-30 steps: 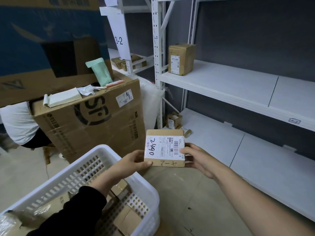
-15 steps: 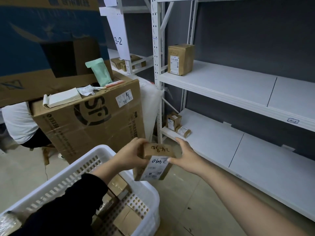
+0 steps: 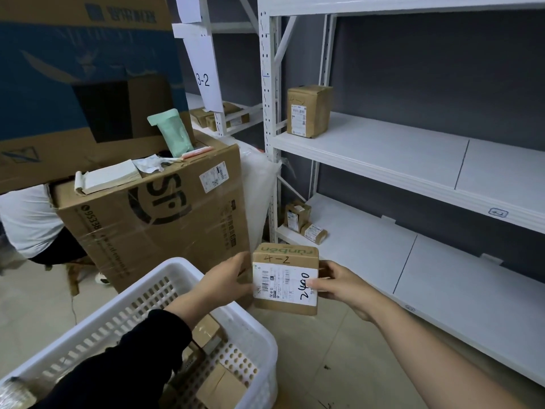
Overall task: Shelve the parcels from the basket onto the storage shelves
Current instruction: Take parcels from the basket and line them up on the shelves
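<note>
Cardboard parcel (image 3: pixel 283 286), white-labelled and marked 4-2, grasped at its sides by left hand (image 3: pixel 224 281) and right hand (image 3: pixel 342 286).

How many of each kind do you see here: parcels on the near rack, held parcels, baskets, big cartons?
Parcels on near rack: 3
Held parcel: 1
Basket: 1
Big cartons: 2
Total: 7

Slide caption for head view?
Left hand and right hand hold a parcel marked 4-2 near the basket, facing the shelves.
</note>
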